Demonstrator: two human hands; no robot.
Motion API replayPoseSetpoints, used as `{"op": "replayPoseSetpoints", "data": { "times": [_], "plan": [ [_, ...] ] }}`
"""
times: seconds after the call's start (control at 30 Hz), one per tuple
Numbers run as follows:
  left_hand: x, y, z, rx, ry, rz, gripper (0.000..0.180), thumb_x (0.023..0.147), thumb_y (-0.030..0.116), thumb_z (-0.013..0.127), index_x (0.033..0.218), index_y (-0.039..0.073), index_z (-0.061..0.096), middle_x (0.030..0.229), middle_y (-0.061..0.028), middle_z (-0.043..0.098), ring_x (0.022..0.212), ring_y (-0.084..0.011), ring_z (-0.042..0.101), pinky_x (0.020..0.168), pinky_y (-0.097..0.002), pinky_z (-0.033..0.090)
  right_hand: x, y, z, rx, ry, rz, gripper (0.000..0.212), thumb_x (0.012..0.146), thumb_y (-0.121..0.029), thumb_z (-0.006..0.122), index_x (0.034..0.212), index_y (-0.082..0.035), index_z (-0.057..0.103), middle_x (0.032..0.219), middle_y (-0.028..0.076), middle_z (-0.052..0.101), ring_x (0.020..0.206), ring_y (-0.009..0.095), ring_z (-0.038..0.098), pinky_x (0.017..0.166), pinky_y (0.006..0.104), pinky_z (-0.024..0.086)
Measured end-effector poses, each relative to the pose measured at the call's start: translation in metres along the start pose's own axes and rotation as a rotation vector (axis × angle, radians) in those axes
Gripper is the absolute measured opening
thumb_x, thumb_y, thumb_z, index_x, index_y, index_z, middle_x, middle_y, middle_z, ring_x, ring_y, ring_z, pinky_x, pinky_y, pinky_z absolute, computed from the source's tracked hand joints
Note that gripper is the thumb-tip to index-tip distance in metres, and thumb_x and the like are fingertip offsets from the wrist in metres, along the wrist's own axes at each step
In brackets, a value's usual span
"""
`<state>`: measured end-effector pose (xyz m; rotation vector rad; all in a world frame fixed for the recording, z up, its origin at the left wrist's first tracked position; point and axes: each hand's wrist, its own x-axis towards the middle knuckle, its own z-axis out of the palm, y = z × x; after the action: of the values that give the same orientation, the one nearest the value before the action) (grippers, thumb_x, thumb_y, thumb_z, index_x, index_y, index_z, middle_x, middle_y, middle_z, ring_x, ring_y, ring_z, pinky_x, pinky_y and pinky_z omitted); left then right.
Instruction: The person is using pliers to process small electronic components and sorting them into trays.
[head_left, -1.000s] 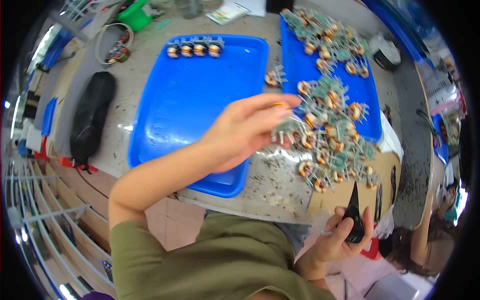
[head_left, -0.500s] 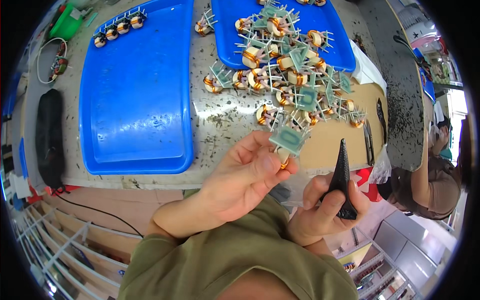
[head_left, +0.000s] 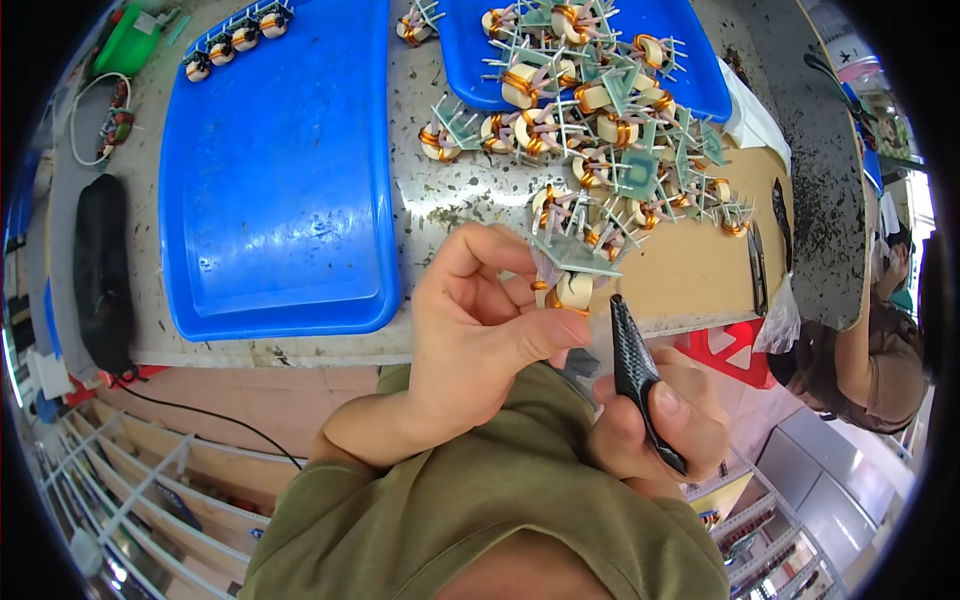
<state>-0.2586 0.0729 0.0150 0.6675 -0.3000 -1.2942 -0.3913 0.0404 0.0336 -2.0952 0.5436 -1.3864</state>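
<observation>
The person's right hand (head_left: pixel 665 425) has its fingers closed round a black pointed tool (head_left: pixel 636 375). Just beside its tip, the left hand's fingers pinch a coil (head_left: pixel 574 292) under its green board (head_left: pixel 578 257). Beyond, more coils (head_left: pixel 537 130) heap across the worktop (head_left: pixel 460 212).

Coil (head_left: pixel 573 290) partly hidden by left hand (head_left: pixel 475 335), heaped tray (head_left: pixel 688 35) cropped above

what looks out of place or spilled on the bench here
Coil parts spill past the right blue tray onto the bench, a lone coil part lies between the trays, and dark specks litter the surface. That looks untidy next to the neat row of four coils in the left tray.
</observation>
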Motion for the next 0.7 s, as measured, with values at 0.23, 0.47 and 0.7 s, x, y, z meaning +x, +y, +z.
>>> {"op": "replayPoseSetpoints", "data": {
  "times": [0.23,0.47,0.7],
  "plan": [
    [0.0017,0.0029,0.0042,0.031,-0.027,0.193,0.042,0.059,-0.014,0.067,0.086,-0.001,0.038,0.087,-0.0076,0.041,0.079,-0.0166,0.055,0.065,-0.0279,0.052,0.0023,0.0024,0.0128,-0.018,0.062,-0.049,0.043,0.061,-0.004,0.073,0.096,-0.001,0.049,0.064,0.009,0.052,0.039,0.017,0.046,0.030,0.0243,0.035],
    [0.0007,0.0027,0.0026,0.057,-0.076,0.240,0.043,0.058,-0.012,0.069,0.087,-0.001,0.040,0.085,-0.0064,0.040,0.078,-0.0145,0.053,0.065,-0.0262,0.051,0.0035,0.0015,0.0142,-0.027,0.078,-0.061,0.039,0.062,-0.002,0.072,0.093,0.000,0.049,0.063,0.009,0.052,0.039,0.017,0.047,0.031,0.0245,0.035],
    [-0.0018,0.0021,-0.0004,0.163,-0.064,0.269,0.044,0.057,-0.009,0.071,0.087,0.000,0.041,0.084,-0.0060,0.040,0.077,-0.0135,0.051,0.067,-0.0268,0.048,0.0007,-0.0009,0.0141,0.018,0.093,-0.041,0.035,0.062,0.000,0.071,0.088,0.001,0.048,0.062,0.009,0.051,0.039,0.017,0.047,0.031,0.0249,0.036]
  ]
}}
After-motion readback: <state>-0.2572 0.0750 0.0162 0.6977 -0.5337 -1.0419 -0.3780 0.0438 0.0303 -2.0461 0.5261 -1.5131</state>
